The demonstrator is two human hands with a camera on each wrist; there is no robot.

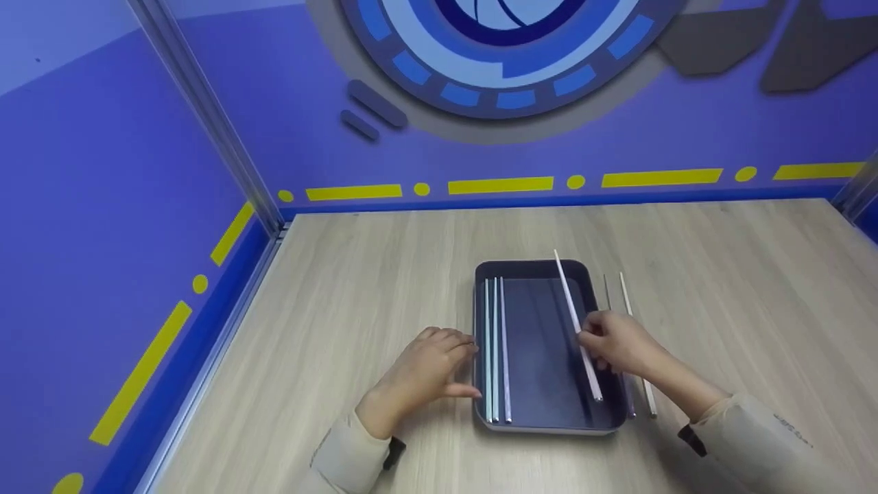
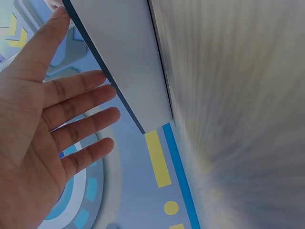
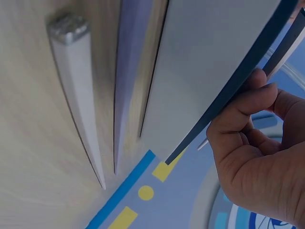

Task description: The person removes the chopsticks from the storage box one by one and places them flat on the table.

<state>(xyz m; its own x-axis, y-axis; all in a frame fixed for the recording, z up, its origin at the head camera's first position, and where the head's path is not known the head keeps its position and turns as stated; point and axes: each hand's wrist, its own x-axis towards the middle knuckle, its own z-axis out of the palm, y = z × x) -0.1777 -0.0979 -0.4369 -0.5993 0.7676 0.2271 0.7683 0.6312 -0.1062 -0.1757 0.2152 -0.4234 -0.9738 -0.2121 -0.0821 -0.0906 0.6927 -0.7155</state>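
Blue walls (image 1: 103, 171) edge a wooden table (image 1: 357, 274); curled right fingers (image 3: 238, 110) pinch a chopstick (image 1: 570, 300); spread left fingers (image 2: 86, 127) touch the tray (image 1: 542, 343) beside them.

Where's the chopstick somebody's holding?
In the head view, the right hand pinches the pale pink chopstick over the right side of the dark tray.

open passage down mid tray (image 1: 538, 357), three chopsticks (image 1: 495, 350) blocking its left side, held chopstick (image 1: 574, 315) above right
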